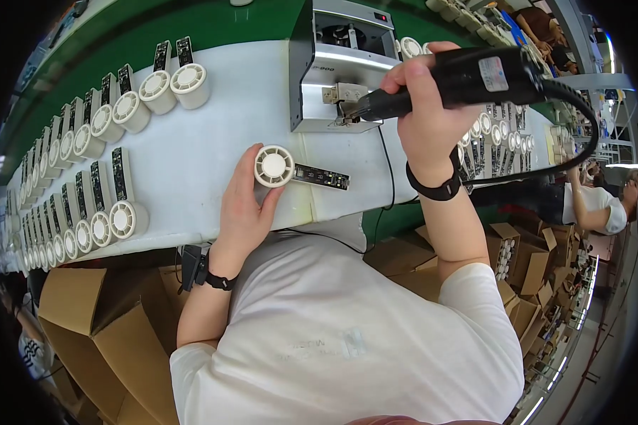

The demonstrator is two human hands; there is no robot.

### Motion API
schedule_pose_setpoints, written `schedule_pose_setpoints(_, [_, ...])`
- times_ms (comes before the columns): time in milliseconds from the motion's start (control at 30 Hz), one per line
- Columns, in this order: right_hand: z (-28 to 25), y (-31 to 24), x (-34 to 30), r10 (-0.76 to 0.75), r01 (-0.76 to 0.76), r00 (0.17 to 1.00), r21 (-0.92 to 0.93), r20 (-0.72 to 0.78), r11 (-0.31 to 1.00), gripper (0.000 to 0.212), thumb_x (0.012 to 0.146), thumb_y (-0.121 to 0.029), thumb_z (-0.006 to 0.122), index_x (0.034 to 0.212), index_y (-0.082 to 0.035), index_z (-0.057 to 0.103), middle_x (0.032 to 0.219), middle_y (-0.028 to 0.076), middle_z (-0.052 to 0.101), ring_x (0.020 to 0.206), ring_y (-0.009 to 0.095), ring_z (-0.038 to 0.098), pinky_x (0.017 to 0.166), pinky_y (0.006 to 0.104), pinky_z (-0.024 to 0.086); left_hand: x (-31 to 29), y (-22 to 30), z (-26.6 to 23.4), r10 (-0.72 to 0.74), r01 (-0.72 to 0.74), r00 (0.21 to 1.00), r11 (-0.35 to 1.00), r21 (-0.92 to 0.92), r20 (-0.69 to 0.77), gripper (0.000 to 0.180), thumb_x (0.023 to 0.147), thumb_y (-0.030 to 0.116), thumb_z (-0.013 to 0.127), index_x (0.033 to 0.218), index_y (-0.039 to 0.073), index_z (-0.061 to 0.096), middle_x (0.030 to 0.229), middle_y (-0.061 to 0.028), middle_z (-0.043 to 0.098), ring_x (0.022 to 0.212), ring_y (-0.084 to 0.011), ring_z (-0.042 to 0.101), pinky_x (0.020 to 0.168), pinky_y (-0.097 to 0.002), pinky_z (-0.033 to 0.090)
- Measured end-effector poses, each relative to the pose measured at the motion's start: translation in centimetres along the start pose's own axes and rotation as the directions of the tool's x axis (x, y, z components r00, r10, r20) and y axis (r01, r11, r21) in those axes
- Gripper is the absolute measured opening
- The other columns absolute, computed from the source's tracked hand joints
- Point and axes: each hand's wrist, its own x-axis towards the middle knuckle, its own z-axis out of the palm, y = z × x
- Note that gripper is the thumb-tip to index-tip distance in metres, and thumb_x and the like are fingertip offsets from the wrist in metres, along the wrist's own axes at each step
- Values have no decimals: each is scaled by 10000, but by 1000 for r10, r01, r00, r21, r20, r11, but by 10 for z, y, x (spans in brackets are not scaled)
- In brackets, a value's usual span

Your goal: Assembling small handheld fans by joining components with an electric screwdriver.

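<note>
The left hand (244, 209) grips a round white slotted housing (274, 166), its circuit board (322, 176) extending right, over the worktop (234, 106); whether it touches the surface cannot be told. The right hand (429, 113) is closed around a black electric screwdriver (468, 79), tip at the silver screw feeder (349, 64) (bit contact indistinct). Leftmost similar units (54, 154) blur together.

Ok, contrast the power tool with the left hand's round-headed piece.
The power tool is black; the round-headed piece is mainly white. The power tool trails a cord; the piece shows a circuit board. The power tool looks bigger than the piece. Both are held.
</note>
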Motion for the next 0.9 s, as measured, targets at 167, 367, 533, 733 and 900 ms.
schedule_pose_setpoints(167, [6, 10, 0, -4, 3, 999, 32, 51, 999, 262, 880, 19, 608, 1112, 43, 488, 729, 93, 602, 598, 195, 607, 602, 346, 519, 0, 2, 0, -20, 19, 1000, 1000, -23, -2, 648, 854, 52, 689, 1414, -14, 370, 1346, -230, 517, 1203, -404, 543, 993, -427, 461])
schedule_pose_setpoints(367, [0, 22, 8, 75, -84, 990, 72, 120, 994, 248, 874, 8, 623, 1086, 35, 497, 738, 91, 596, 595, 194, 610, 587, 340, 510, -1, 2, 0, -38, 38, 999, 999, -23, -1, 648, 847, 45, 691, 1410, -15, 376, 1342, -232, 520, 1201, -400, 546, 988, -422, 467])
schedule_pose_setpoints(533, [9, -3, -8, 195, -215, 972, 158, 132, 964, 295, 878, 21, 594, 1137, 27, 452, 738, 90, 580, 612, 187, 592, 611, 339, 508, 0, 1, -1, -34, 34, 999, 999, -5, -8, 652, 840, 34, 691, 1409, -15, 376, 1340, -230, 523, 1198, -401, 549, 985, -423, 471])
schedule_pose_setpoints(733, [25, -15, -46, 107, -152, 949, 133, 297, 980, 375, 893, 43, 538, 1223, 23, 363, 736, 95, 574, 629, 180, 564, 657, 340, 510, 2, 1, -1, -18, 18, 1000, 1000, -12, -3, 667, 823, 17, 699, 1407, -5, 380, 1335, -227, 526, 1193, -407, 549, 984, -424, 474])
schedule_pose_setpoints(900, [30, -11, -54, 68, -89, 934, 45, 351, 995, 371, 899, 43, 532, 1227, 27, 360, 738, 97, 578, 641, 185, 570, 666, 346, 510, 1, 0, -1, -24, 24, 1000, 999, -40, 2, 684, 812, 7, 704, 1412, 2, 374, 1337, -230, 522, 1198, -408, 545, 983, -426, 476])
